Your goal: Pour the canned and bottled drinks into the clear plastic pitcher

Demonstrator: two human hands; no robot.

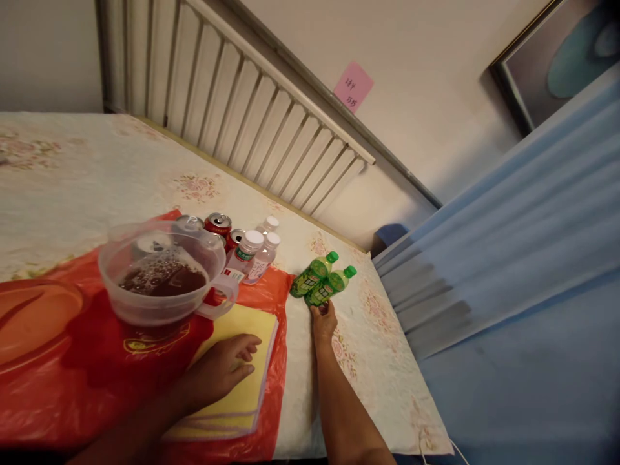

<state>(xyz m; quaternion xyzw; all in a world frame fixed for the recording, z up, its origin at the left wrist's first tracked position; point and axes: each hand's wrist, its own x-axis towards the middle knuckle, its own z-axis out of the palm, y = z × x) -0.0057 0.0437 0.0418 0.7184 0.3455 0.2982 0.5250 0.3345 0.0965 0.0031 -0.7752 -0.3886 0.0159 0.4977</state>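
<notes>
- Grip on the right (323, 321): fingers curled, their tips at the base of the nearer green bottle (334, 286); I cannot tell whether they close around it or only touch it.
- Second green bottle (311, 278) stands just beside the first, on its left, slightly farther from this grip.
- Left grip (227, 365): nothing in it, thumb apart from the loosely bent fingers, above a yellow pad (239, 397); contact with the pad cannot be told.
- Beyond the left grip, to its left: a clear plastic pitcher (140, 311) holding dark, frothy liquid (169, 279).
- Straight ahead of the left grip, farther off: white-capped bottles (261, 261), with red cans (217, 223) near them.
- Far left of the left grip: an orange lid (36, 316).
- Under the pad, red plastic (277, 381); below everything, the flower-patterned bench (382, 381).
</notes>
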